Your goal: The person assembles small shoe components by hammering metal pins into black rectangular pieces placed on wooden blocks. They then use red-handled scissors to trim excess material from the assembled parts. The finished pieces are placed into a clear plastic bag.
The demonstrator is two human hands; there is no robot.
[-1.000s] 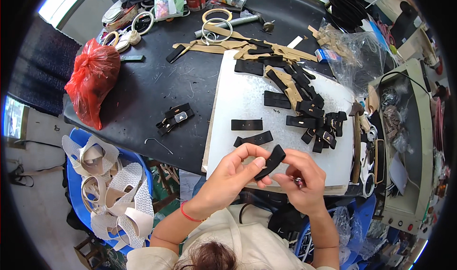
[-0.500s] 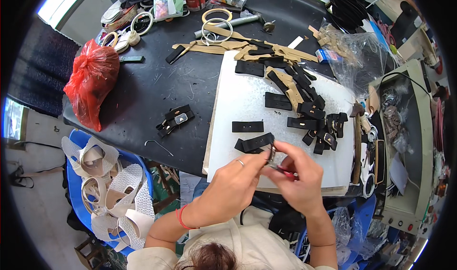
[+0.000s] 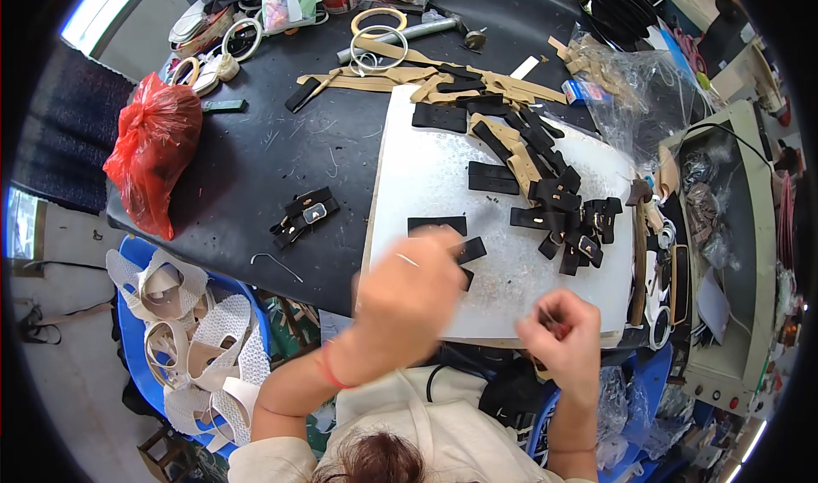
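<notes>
My left hand [image 3: 409, 287], smeared by motion, is over the left part of a white board [image 3: 503, 304]. Its fingertips reach a flat black strap [image 3: 436, 224], and whether they grip anything is unclear. Another black strap piece [image 3: 471, 250] shows beside the fingers, partly covered by the hand. Near the board's lower right edge, my right hand [image 3: 567, 342] is closed around a small red-handled tool [image 3: 558, 328], mostly hidden in the palm. Several black straps with metal fittings [image 3: 588, 246] lie heaped on the right of the board, with tan straps [image 3: 518, 155] above.
A small stack of black straps with a buckle [image 3: 313, 213] lies left of the board on the black table [image 3: 256, 163]. Farther left are a red plastic bag [image 3: 158, 155] and a blue basket [image 3: 136, 347] of pale shoe uppers. A hammer [image 3: 471, 36] lies at the back.
My left hand has moved left, off the strap piece and buckle it was working on with the right. My right hand has drawn away to the lower right, keeping the red-handled tool.
</notes>
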